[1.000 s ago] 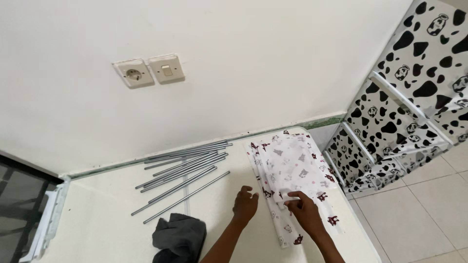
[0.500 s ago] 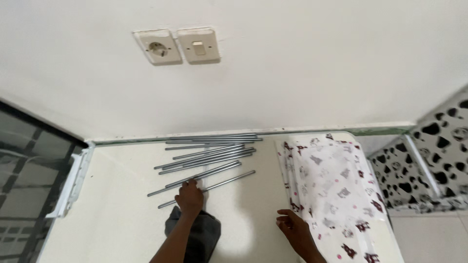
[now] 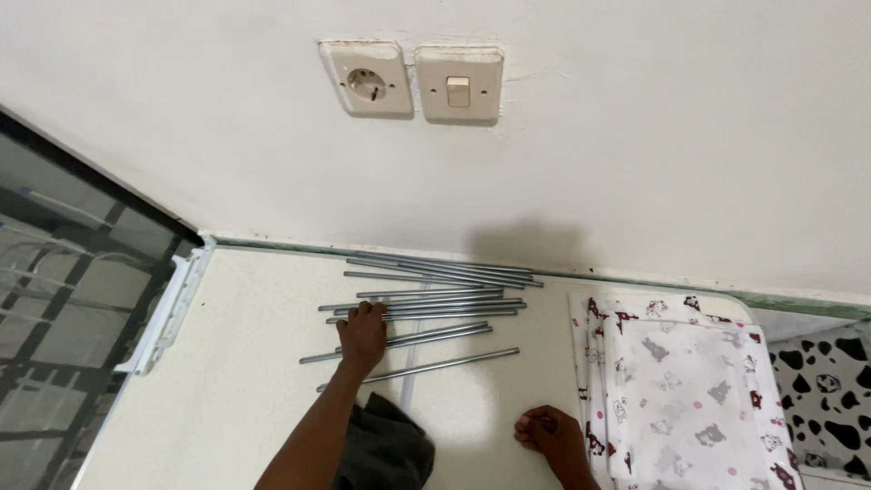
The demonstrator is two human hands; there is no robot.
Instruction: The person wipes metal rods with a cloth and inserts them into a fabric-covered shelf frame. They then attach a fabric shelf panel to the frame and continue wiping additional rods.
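Left hand (image 3: pixel 363 333) flat on the loose spread of grey metal rods (image 3: pixel 426 308), fingers slightly spread over two or three of them, none lifted clear of the cream worktop (image 3: pixel 245 363). Right hand (image 3: pixel 547 430) resting near the front edge, fingers curled into a loose fist, holding nothing. Printed fabric panels (image 3: pixel 680 390) stacked to the right, untouched; dark grey cloth (image 3: pixel 386 449) near the left forearm. Judging by this: rods unsorted and unassembled, picking only starting, nearly everything left.
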